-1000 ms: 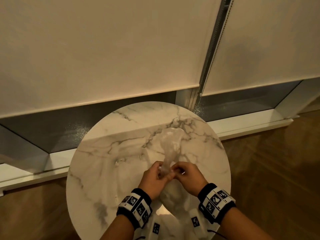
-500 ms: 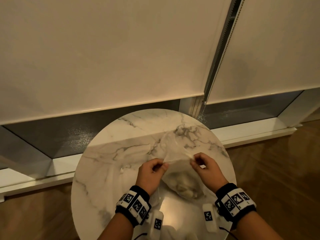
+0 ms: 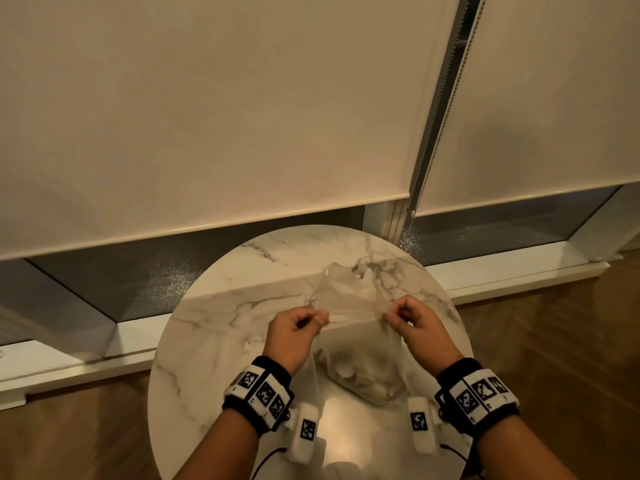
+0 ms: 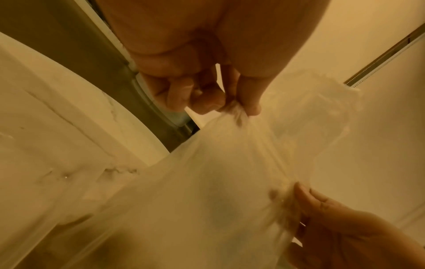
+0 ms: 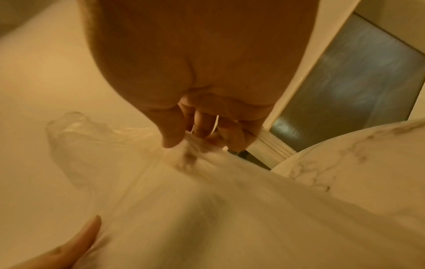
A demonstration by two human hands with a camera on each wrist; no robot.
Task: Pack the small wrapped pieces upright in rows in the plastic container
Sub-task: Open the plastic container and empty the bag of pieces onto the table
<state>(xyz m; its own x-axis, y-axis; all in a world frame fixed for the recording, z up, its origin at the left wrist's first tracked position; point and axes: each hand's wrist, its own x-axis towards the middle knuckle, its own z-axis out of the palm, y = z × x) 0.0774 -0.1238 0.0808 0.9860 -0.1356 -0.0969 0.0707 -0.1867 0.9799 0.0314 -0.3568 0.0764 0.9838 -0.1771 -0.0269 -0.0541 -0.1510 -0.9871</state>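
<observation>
A clear plastic bag (image 3: 353,327) stands on the round marble table (image 3: 214,327), with several small pale wrapped pieces (image 3: 363,379) heaped in its bottom. My left hand (image 3: 304,320) pinches the bag's upper edge on the left, and my right hand (image 3: 398,315) pinches it on the right, so the film is stretched flat between them. In the left wrist view, thumb and fingers of the left hand (image 4: 234,107) bunch the plastic bag (image 4: 207,191). The right wrist view shows the right hand (image 5: 186,140) bunching the plastic bag (image 5: 207,209) the same way. No plastic container shows.
Two tiny clear bits (image 3: 251,342) lie on the table left of my left hand. Behind the table are a window sill (image 3: 502,268) and lowered roller blinds (image 3: 207,116) with a bead chain (image 3: 446,109). Wooden floor (image 3: 554,341) surrounds the table.
My hands, which were close together on the twisted neck of the bag, have moved apart sideways. The bag's top is now spread wide between them.
</observation>
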